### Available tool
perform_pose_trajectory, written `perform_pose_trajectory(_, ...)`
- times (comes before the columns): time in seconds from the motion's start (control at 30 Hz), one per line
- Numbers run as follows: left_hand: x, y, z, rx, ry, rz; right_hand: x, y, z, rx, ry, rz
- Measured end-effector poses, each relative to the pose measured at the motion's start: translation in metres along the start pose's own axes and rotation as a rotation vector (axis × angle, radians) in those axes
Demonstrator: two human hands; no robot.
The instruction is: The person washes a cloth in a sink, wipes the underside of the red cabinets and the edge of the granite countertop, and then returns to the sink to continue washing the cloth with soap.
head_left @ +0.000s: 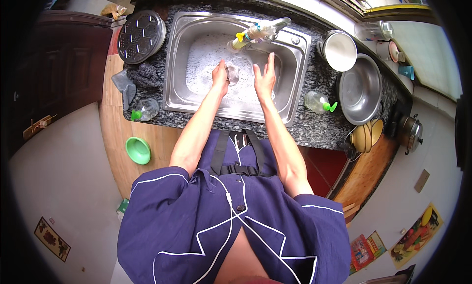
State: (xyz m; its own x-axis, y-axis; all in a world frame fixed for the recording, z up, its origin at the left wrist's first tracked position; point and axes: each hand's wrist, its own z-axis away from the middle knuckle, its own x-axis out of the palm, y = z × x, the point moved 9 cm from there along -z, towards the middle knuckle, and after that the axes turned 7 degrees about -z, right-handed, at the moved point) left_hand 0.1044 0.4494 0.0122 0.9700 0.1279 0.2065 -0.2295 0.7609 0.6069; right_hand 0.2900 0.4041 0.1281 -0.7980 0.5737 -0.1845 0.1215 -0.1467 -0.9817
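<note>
Sudsy water with white foam (201,63) lies in the stainless steel sink (180,106). My left hand (220,75) holds a small clear vessel, possibly a glass (232,74), by its side above the foam. To the right, my right hand (264,77) is raised with its fingers apart and nothing in it. A faucet (282,23) with a wrapped extension and a yellow clip (240,36) reaches over the sink from the back right. Its outlet points toward the suds, beyond both hands.
Left of the sink are a perforated black steamer plate (141,36), a grey cloth (125,85) and a green-topped clear bottle (148,109). On the right stand a similar bottle (316,101), white bowls (339,51), a metal basin (360,89) and yellow bowls (363,136). A green basin (138,150) sits below left.
</note>
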Motion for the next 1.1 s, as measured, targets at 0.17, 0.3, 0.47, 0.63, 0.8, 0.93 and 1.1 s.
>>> perform_pose_trajectory(0.17,0.002,0.011,0.002,-0.087,-0.008,0.075,0.012,-0.020,-0.040,-0.127,-0.057,0.177)
perform_pose_trajectory(0.3,0.001,0.021,-0.005,-0.081,-0.040,0.089,0.028,-0.018,-0.052,-0.260,-0.202,0.379)
perform_pose_trajectory(0.47,-0.004,0.029,-0.014,-0.045,-0.087,0.116,0.033,-0.031,-0.029,-0.139,-0.065,0.198)
perform_pose_trajectory(0.63,0.018,0.050,-0.010,0.146,-0.148,0.217,0.098,-0.020,0.006,-0.053,-0.159,0.013)
perform_pose_trajectory(0.8,0.040,0.064,0.010,0.182,-0.247,0.119,0.099,0.041,-0.038,0.342,-0.128,-0.085)
perform_pose_trajectory(0.93,0.029,0.086,-0.017,0.198,-0.254,0.064,0.124,-0.005,-0.002,0.004,-0.043,-0.048)
perform_pose_trajectory(1.1,0.038,0.046,0.011,0.135,-0.181,0.146,0.104,0.024,-0.017,0.217,-0.142,-0.187)
